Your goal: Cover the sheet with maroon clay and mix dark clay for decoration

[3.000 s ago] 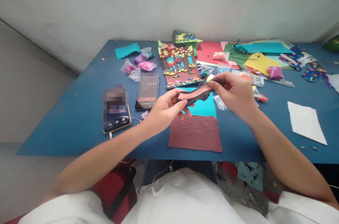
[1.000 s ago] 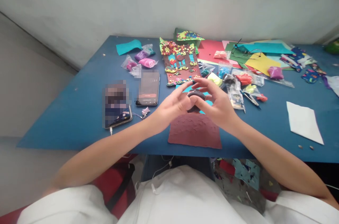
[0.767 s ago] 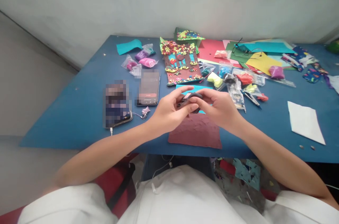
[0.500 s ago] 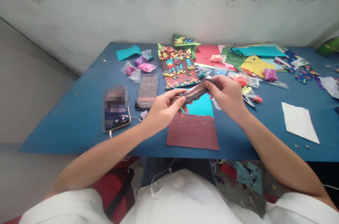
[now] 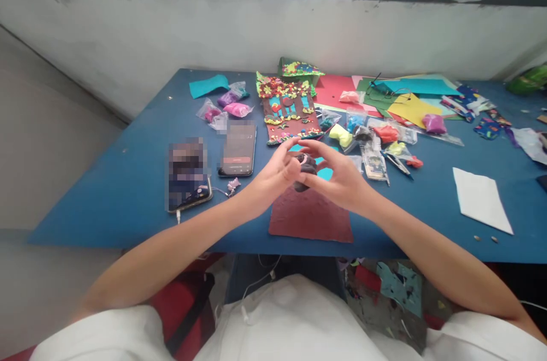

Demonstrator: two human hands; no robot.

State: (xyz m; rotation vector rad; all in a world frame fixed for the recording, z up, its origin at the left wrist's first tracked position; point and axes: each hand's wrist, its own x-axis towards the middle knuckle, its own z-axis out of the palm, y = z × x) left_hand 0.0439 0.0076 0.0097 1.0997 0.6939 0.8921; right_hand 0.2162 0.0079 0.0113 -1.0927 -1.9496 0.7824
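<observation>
A dark lump of clay (image 5: 306, 174) with a pinkish streak is held between my two hands, above the sheet in front of me. My left hand (image 5: 280, 175) has its thumb and fingers closed on the lump's left side. From the right, my right hand (image 5: 335, 174) grips the same lump with bent fingers. Below them lies a sheet half covered in reddish-brown clay (image 5: 311, 218), its turquoise upper part (image 5: 325, 172) partly hidden by my hands. Behind stands a decorated clay picture (image 5: 288, 113) in many colours.
Two phones (image 5: 237, 150) (image 5: 188, 179) lie left of my hands. Bagged clay (image 5: 386, 133), yellow clay (image 5: 341, 134), tweezers (image 5: 399, 165) and coloured paper (image 5: 412, 109) are at the right. Farther right is a white sheet (image 5: 482, 200).
The dark clay, stretched out long between my hands before, is now a compact folded lump. My right hand has moved left and down, towards my left hand.
</observation>
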